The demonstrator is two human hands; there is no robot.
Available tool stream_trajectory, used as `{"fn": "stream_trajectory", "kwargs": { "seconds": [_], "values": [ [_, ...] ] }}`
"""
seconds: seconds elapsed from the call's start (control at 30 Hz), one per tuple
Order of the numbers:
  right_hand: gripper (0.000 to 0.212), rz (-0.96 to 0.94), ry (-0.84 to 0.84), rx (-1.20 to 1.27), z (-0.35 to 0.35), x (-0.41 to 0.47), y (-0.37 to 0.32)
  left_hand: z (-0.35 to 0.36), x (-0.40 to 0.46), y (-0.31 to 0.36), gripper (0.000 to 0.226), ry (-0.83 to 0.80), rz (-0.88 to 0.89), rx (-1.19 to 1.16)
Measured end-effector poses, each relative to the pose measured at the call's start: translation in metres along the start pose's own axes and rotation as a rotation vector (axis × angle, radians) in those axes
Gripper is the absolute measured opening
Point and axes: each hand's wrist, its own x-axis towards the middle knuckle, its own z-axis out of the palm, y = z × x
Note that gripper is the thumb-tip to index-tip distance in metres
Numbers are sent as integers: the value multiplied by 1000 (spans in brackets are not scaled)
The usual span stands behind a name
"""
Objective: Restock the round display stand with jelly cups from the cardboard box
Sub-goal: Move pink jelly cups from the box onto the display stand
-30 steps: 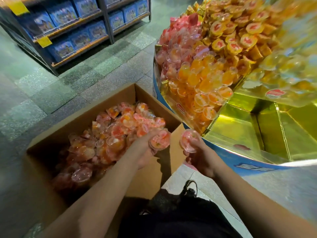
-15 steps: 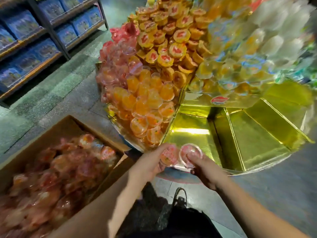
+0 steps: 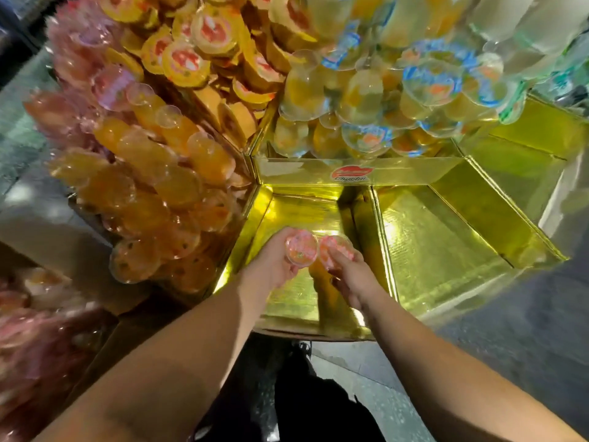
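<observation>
Loading the round display stand (image 3: pixel 446 256), gold-lined and split into wedge compartments. The wedges up and to the left are heaped with orange, pink and yellow-lid jelly cups (image 3: pixel 153 186). The one straight ahead of me shows no cups on its bare gold floor, so that's where this pair goes, I'd say. The next wedge to the right also shows none.

Cardboard box (image 3: pixel 105 333) is at lower left, its flap edge against the stand's base, with more pink cups (image 3: pixel 28 330) blurred inside. Keeping the box that close means a short reach between pick and drop.

Both forearms run up and inward from the bottom of the frame, converging over the near part of the bare wedge.

Left hand (image 3: pixel 274 266): fingers curled round the left jelly cup (image 3: pixel 301 252), pink-red lid tilted toward me.

Right hand (image 3: pixel 353 279): thumb and fingers pinching the right jelly cup (image 3: pixel 338 248), also lid toward me, partly covered by my fingers.

The two cups are side by side, rims touching or nearly so; I can't tell which. Both are above the compartment floor, not set down yet.

My guess at the next move: lower them toward the back of the wedge and let go, building from the rear so later cups stack forward. The foil floor slopes and looks slick, so the first cups may slide.
</observation>
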Motion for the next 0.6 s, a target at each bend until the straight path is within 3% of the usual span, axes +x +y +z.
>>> {"fn": "stream_trajectory", "kwargs": {
  "seconds": [0.23,0.33,0.4,0.6],
  "values": [
    [47,-7,102,81,7,64,-14,15,68,14,33,40,39,-17],
    [36,9,173,22,11,76,-18,15,85,11,27,52,100,64],
    [43,6,231,14,15,85,-19,14,93,9,22,24,138,50],
    [48,24,356,119,25,108,-32,21,103,14,45,2,219,113]
  ]
}}
